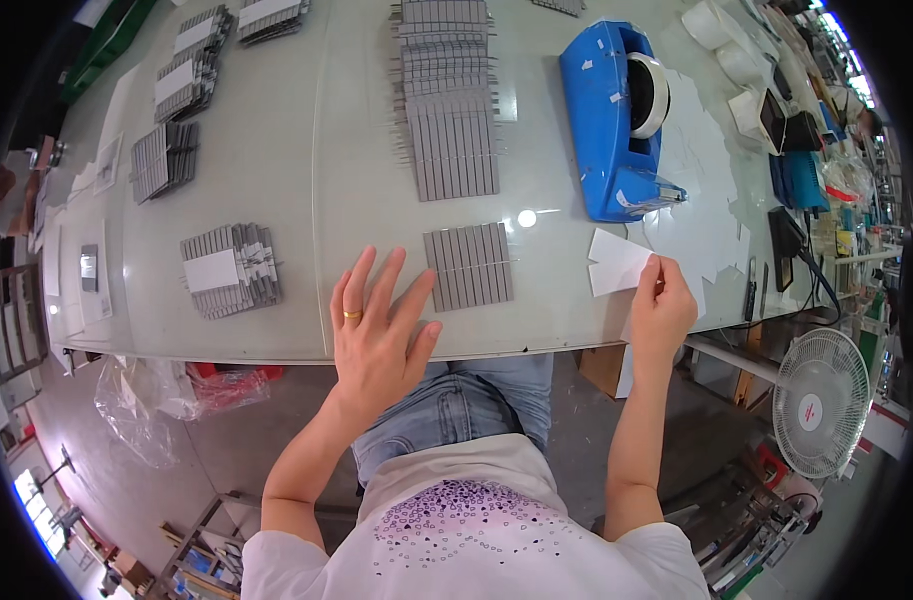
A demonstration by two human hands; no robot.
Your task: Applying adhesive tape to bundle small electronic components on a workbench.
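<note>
My left hand (382, 325) lies spread near the table's front edge, its fingertips beside a small square panel of grey strips (470, 267). Nothing is held in it. On the right, my right hand (665, 305) pinches the edge of white paper slips (617, 262), which fan out toward the left. Behind the square panel, a long overlapping row of the same grey strip panels (452, 120) runs away from me. A blue tape dispenser (602, 120) with a white roll of tape (652, 95) stands to the right of that row.
Several bundles of grey strips with white labels (210, 272) lie at the left. White paper sheets (692, 150) spread beside the dispenser. A dark knife (751, 288) lies near the right edge. A white fan (822, 402) stands beyond the table's right front.
</note>
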